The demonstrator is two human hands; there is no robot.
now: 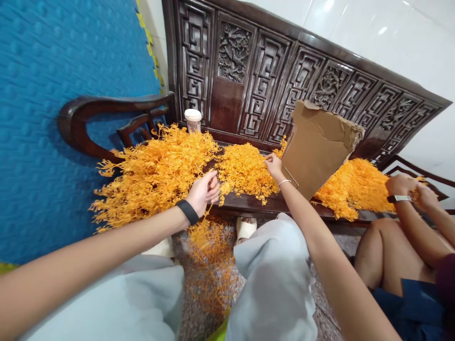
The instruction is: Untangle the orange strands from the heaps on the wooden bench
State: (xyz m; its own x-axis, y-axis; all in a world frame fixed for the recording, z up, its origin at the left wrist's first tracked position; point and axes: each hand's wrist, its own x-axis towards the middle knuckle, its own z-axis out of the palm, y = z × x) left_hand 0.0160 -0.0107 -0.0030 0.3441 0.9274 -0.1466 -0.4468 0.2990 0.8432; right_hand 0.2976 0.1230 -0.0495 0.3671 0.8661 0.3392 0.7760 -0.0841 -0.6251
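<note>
Orange plastic sprig (199,233) hangs below the left hand (206,192), whose fingers are curled nearly closed and seem to have its thin stem, over the gap in front of the desk (245,202). The right hand (273,166) is drawn into a pinch at the edge of the middle heap (245,166); whether anything sits between its fingertips is too small to tell. To handle these well, I would take each piece low on the stem and draw it out slowly, since the branching tips look ready to snag and drag neighbours along. The larger left heap (167,173) spreads beside the left wrist, so that forearm is best kept high. Just right of the right hand, a cardboard sheet (316,149) stands upright and limits reach toward the right heap (366,184), where a co-worker's hands (401,185) are busy. A white-lidded jar (193,121) stands behind the left heap, and loose sprigs (213,270) litter the floor between the feet.
</note>
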